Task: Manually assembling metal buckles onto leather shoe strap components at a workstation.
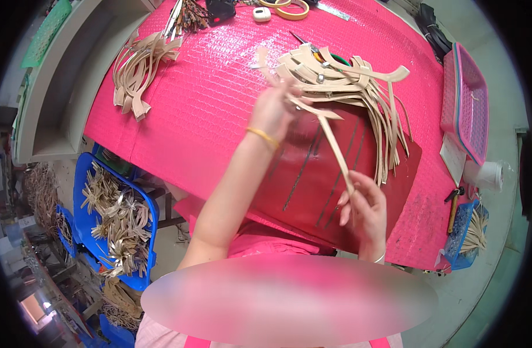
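Left hand (273, 111) hangs by the red mat (312, 188), grip unclear, while the half-curled right hand (366, 207) pinches a strap (335, 149) best kept untwisted.

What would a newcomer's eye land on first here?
The bright pink textured table cover filling the middle, with a dark red sheet at its near edge. Next, the heap of beige straps with metal buckles at the sheet's far edge, and the single forked beige strap running down to the right hand; the left hand is blurred at its upper end. Lower left, a blue tub full of strap pieces.
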`<state>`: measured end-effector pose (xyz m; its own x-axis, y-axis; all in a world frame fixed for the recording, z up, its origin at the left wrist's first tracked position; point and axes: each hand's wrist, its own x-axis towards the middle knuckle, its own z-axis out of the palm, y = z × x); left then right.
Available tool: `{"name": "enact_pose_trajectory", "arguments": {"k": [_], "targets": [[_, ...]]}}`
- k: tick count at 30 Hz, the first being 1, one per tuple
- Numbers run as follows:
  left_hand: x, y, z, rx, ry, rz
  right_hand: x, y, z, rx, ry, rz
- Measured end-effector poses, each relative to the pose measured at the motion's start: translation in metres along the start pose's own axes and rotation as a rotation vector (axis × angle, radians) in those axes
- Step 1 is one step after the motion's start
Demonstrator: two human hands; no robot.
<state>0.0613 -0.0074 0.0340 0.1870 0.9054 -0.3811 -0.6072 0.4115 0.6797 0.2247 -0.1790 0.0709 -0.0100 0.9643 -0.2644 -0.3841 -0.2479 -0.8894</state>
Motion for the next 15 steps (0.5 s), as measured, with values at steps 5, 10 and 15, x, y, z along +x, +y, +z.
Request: {"name": "enact_pose_trajectory", "arguments": {"k": [5,10,15], "targets": [[-0.002,0.016,-0.045,0.274,0.157,0.276,-0.014,0.014,0.022,0.133,-0.365,-0.023],[-0.012,0.023,-0.069,0.347,0.328,0.61,0.005,0.006,0.052,-0.739,-0.33,-0.582],[-0.022,0.035,-0.086,0.291,0.341,0.712,0.037,-0.005,0.098,-0.302,-0.361,-0.275]]}}
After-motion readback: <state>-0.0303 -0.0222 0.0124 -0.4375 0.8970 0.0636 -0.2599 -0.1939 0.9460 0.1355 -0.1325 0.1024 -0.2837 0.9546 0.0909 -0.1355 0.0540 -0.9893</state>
